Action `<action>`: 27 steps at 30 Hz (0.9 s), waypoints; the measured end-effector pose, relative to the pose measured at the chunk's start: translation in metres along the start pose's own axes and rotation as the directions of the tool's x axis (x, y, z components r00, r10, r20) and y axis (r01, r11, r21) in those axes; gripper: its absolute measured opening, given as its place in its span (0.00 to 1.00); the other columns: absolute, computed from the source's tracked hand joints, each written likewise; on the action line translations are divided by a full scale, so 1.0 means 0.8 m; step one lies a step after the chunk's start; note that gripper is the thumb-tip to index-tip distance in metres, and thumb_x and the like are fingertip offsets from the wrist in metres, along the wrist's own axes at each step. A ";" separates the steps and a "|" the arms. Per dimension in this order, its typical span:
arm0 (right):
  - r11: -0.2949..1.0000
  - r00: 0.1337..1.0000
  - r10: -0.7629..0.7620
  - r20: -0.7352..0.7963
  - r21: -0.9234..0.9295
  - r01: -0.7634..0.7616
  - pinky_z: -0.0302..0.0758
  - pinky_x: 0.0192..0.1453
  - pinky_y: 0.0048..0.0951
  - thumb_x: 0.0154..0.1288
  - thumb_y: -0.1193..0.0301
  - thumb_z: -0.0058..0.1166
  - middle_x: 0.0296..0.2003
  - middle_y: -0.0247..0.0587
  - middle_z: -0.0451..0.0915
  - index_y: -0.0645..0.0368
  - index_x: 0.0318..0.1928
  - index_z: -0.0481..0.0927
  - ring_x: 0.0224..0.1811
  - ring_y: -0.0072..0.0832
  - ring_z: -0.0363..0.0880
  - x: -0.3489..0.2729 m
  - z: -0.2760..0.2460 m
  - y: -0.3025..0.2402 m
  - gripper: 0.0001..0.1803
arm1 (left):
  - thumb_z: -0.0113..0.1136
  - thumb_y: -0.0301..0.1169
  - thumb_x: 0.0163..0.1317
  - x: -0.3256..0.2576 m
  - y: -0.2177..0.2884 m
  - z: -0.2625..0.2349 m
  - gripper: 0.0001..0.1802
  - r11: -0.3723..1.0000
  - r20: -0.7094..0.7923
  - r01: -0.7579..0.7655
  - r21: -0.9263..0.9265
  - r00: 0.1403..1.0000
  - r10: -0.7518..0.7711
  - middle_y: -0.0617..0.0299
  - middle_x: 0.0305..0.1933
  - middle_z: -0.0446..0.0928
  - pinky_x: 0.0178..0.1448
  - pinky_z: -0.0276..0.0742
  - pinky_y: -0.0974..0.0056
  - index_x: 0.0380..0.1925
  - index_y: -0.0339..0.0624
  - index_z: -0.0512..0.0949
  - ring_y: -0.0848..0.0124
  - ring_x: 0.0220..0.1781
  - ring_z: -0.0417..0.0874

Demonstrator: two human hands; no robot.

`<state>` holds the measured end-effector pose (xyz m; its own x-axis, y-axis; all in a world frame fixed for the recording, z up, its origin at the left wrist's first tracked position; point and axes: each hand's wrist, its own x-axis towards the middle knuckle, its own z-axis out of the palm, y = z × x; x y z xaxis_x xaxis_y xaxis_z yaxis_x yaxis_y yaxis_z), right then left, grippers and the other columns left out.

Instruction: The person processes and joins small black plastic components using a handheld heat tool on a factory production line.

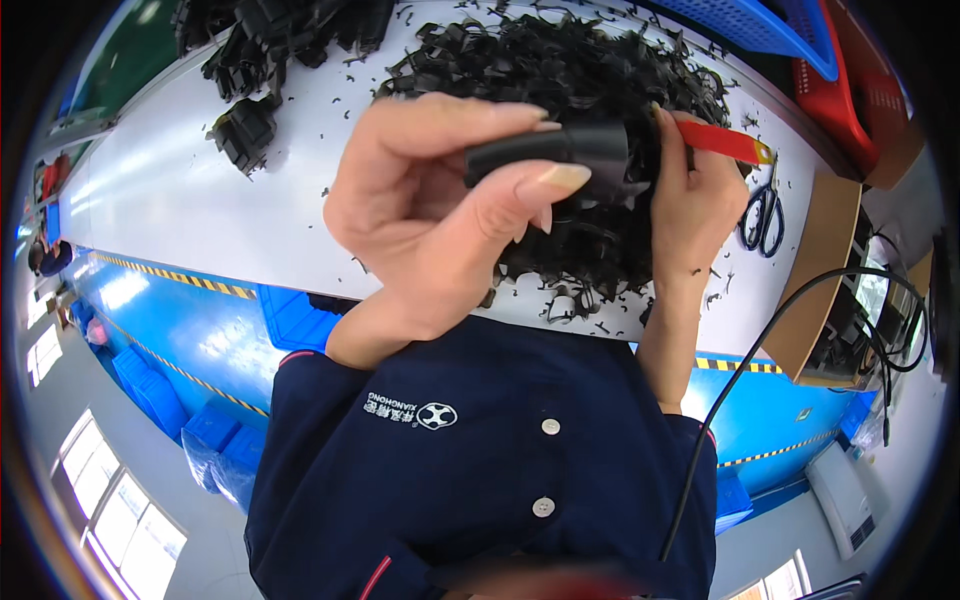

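Note:
My left hand (430, 210) pinches a black tubular plastic part (545, 150) between thumb and fingers, raised above the table. The part lies nearly level, its wider end toward my right hand. My right hand (697, 205) is closed round a slim tool with a red handle (722, 142) and a yellow end, close to the part's wider end. The working tip of that tool cannot be made out against the dark background. Below and beyond both hands spreads a large heap of black plastic scraps (480, 65).
Scissors (765, 222) lie right of the heap on the white table (150, 190). Black moulded parts (243, 133) are piled at the far left. A blue basket (750, 28), a red crate (828, 105) and a cardboard box (812, 265) stand at the right. A black cable (752, 355) hangs at my right.

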<state>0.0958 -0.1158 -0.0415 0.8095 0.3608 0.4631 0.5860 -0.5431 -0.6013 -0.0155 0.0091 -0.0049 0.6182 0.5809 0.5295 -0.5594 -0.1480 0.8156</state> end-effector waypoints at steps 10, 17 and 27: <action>0.244 0.984 -0.064 0.166 0.959 -0.146 0.59 0.15 0.12 0.66 0.61 0.34 0.33 0.60 0.74 0.68 0.32 0.75 0.13 0.19 0.65 -0.005 -0.040 -0.062 0.22 | 0.57 0.27 0.52 -0.003 0.022 -0.007 0.14 0.944 -0.025 0.298 -0.142 0.952 -0.305 0.49 0.23 0.74 0.18 0.76 0.72 0.34 0.27 0.69 0.68 0.18 0.78; 0.358 0.969 -0.098 0.225 0.917 -0.177 0.60 0.14 0.15 0.63 0.62 0.41 0.31 0.56 0.75 0.69 0.32 0.75 0.12 0.20 0.66 -0.011 -0.044 -0.075 0.19 | 0.60 0.26 0.48 -0.005 0.022 -0.012 0.14 0.968 0.154 0.250 -0.017 0.957 -0.244 0.49 0.28 0.75 0.26 0.74 0.73 0.33 0.28 0.70 0.70 0.24 0.78; 0.245 0.922 0.085 0.377 0.889 -0.386 0.61 0.12 0.15 0.65 0.62 0.39 0.31 0.55 0.76 0.71 0.31 0.73 0.12 0.22 0.67 -0.009 -0.041 -0.071 0.21 | 0.57 0.16 0.47 -0.005 0.016 -0.011 0.17 0.961 0.170 0.226 0.158 0.953 -0.252 0.54 0.30 0.75 0.26 0.70 0.77 0.41 0.28 0.73 0.77 0.24 0.75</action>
<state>0.0554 -0.1129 0.0105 0.8096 0.5722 0.1308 -0.1379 0.4020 -0.9052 -0.0299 0.0121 0.0012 0.8240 0.4543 0.3386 -0.3106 -0.1377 0.9405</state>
